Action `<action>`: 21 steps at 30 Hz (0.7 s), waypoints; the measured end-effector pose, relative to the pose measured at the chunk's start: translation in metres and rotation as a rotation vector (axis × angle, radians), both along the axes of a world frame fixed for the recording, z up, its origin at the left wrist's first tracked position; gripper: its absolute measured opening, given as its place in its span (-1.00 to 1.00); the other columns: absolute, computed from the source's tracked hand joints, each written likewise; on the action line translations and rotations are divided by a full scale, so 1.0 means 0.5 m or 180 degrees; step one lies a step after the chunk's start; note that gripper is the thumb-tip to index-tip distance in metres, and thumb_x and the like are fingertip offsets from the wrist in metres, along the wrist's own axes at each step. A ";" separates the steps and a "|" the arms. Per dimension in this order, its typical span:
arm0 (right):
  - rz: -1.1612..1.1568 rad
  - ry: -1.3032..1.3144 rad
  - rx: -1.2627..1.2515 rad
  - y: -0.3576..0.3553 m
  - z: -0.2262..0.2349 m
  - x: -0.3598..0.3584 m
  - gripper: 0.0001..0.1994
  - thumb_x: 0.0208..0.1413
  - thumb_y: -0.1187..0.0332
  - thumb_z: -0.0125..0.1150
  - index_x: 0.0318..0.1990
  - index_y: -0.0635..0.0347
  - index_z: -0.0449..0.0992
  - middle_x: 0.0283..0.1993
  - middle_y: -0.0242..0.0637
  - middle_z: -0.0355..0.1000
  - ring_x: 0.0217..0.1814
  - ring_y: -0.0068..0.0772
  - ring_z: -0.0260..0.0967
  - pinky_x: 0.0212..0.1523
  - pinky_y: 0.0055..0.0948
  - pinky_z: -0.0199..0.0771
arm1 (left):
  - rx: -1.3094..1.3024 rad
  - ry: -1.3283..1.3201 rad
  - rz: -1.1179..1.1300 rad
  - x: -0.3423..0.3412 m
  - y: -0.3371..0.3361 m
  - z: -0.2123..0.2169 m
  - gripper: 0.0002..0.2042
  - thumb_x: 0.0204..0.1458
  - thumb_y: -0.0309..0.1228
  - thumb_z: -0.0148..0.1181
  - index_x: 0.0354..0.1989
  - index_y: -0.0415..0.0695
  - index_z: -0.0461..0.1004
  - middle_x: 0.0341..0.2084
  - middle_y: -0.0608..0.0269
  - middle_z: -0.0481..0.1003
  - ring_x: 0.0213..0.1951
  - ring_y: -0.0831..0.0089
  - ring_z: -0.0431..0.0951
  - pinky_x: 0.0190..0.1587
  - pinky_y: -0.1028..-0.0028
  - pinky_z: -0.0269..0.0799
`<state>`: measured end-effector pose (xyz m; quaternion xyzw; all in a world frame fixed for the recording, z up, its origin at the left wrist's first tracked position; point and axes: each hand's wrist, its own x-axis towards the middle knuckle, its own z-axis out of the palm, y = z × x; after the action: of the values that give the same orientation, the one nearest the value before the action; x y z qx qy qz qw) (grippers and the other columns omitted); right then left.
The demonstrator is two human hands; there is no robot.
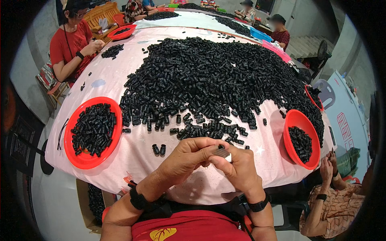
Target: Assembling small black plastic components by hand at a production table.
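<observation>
My left hand and my right hand meet above the near edge of the table, fingers closed. Between their thumbs and fingertips is a small dark piece, mostly covered; it resembles the black cylindrical parts around it. A bit of something white shows under the right thumb, its kind unclear. Just beyond my hands lies a loose cluster of black cylindrical parts, running into a large heap. Two parts stand apart on the cloth, left of my hands.
On the pale pink tablecloth, a red basin of parts sits left and a tilted red bowl right. A co-worker in red works at far left; another person sits near right. A cardboard box stands below the table, left.
</observation>
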<state>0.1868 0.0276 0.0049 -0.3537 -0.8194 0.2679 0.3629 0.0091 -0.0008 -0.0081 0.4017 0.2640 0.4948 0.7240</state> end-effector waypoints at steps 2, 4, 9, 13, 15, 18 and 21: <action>0.0018 0.0027 0.0185 0.000 -0.004 -0.002 -0.61 -0.08 0.09 0.34 -0.28 0.27 0.54 -0.58 -0.20 0.46 -0.60 -0.28 0.46 -0.61 -0.45 0.39 | -0.0048 0.0070 0.0015 0.001 0.001 0.001 -0.69 0.14 -0.37 0.07 0.00 -0.26 0.41 -0.18 0.21 0.51 -0.18 0.55 0.52 -0.14 0.58 0.46; -0.0015 0.0116 0.0164 0.002 -0.011 -0.003 -0.61 -0.09 0.08 0.35 -0.28 0.26 0.54 -0.58 -0.20 0.46 -0.61 -0.28 0.46 -0.61 -0.46 0.39 | -0.0010 -0.0111 -0.0028 0.000 0.001 -0.002 -0.70 0.14 -0.37 0.07 0.00 -0.27 0.41 -0.17 0.20 0.51 -0.17 0.55 0.52 -0.14 0.58 0.46; -0.0127 -0.0059 -0.0157 0.000 0.001 0.006 -0.59 -0.11 0.06 0.36 -0.29 0.25 0.54 -0.59 -0.21 0.45 -0.61 -0.29 0.46 -0.61 -0.46 0.39 | -0.0008 -0.0175 -0.0094 -0.003 0.001 0.001 -0.69 0.14 -0.38 0.08 0.01 -0.28 0.40 -0.16 0.19 0.50 -0.17 0.55 0.51 -0.13 0.57 0.46; -0.0086 0.0025 -0.0012 0.002 -0.005 -0.001 -0.60 -0.11 0.08 0.36 -0.28 0.26 0.54 -0.59 -0.21 0.46 -0.61 -0.32 0.46 -0.60 -0.47 0.40 | -0.0004 -0.0153 -0.0049 -0.005 -0.001 -0.006 -0.69 0.15 -0.37 0.06 0.01 -0.28 0.40 -0.18 0.23 0.51 -0.21 0.58 0.51 -0.16 0.59 0.44; -0.0032 -0.0003 0.0038 0.001 -0.008 -0.006 -0.60 -0.10 0.10 0.36 -0.26 0.27 0.54 -0.58 -0.20 0.47 -0.60 -0.33 0.46 -0.59 -0.47 0.40 | 0.0010 -0.0140 -0.0071 -0.008 -0.002 -0.007 -0.69 0.15 -0.37 0.05 0.02 -0.27 0.40 -0.20 0.26 0.51 -0.23 0.61 0.49 -0.19 0.61 0.41; -0.0147 -0.0160 -0.0270 -0.002 -0.003 -0.003 -0.62 -0.08 0.20 0.35 -0.18 0.32 0.53 -0.50 -0.15 0.51 -0.56 -0.31 0.48 -0.52 -0.49 0.42 | -0.0014 -0.0025 0.0043 0.001 0.001 -0.016 -0.70 0.16 -0.35 0.04 0.00 -0.25 0.41 -0.31 0.39 0.49 -0.37 0.74 0.40 -0.33 0.71 0.28; -0.0197 -0.0011 -0.0449 -0.012 0.008 -0.010 -0.66 -0.05 0.26 0.32 -0.20 0.36 0.53 -0.50 -0.17 0.51 -0.52 -0.45 0.47 -0.48 -0.50 0.42 | -0.0049 -0.0081 0.0024 0.006 0.002 -0.001 -0.72 0.16 -0.36 0.04 -0.02 -0.25 0.42 -0.37 0.43 0.47 -0.45 0.77 0.32 -0.41 0.75 0.22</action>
<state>0.1819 0.0214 0.0088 -0.4040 -0.7878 0.3130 0.3437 0.0121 0.0002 -0.0084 0.3888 0.2602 0.5005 0.7285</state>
